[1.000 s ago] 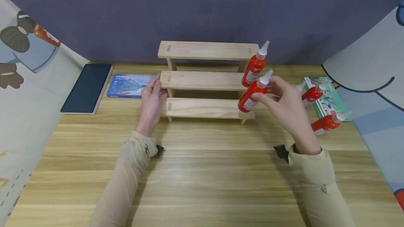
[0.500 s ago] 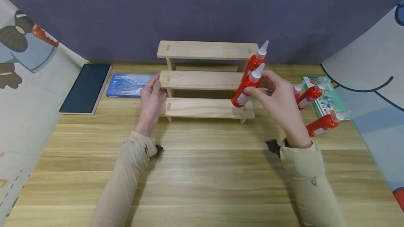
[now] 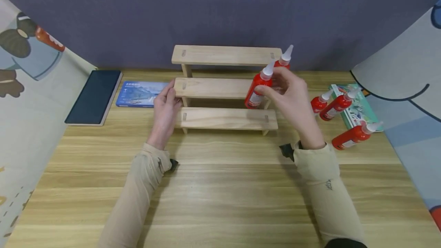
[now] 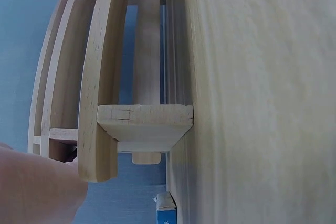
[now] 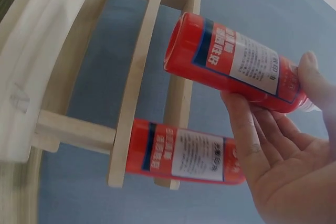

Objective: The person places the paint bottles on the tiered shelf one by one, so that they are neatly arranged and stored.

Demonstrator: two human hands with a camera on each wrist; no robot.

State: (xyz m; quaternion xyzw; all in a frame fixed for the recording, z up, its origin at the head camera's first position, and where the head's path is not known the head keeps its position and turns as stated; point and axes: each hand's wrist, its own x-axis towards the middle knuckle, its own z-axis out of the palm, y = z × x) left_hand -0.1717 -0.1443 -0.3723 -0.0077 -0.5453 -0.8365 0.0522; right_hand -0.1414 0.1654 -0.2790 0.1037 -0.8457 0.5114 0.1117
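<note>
A wooden three-step rack (image 3: 210, 88) stands at the back of the table. My left hand (image 3: 164, 112) grips the left end of its middle step. In my right hand (image 3: 291, 97) a red squeeze bottle (image 3: 256, 90) with a white pointed nozzle is pinched between thumb and fingers near its top. It is slightly tilted and overlaps the right part of the middle step in the head view. The right wrist view shows its base (image 5: 176, 45) apart from the wood. A second red bottle (image 5: 184, 153) stands on the middle step's right end, mostly hidden behind my right hand in the head view.
Three more red bottles stand on the right, among them a front one (image 3: 351, 137). Beside them lies a green illustrated box (image 3: 366, 112). Left of the rack are a blue box (image 3: 139, 94) and a dark flat book (image 3: 93, 97). A dark blue partition (image 3: 220, 10) rises behind.
My right hand has carried its bottle left and up, from over the bottom step's right end to the middle step, left of the standing bottle. The left hand has stayed at the rack.
</note>
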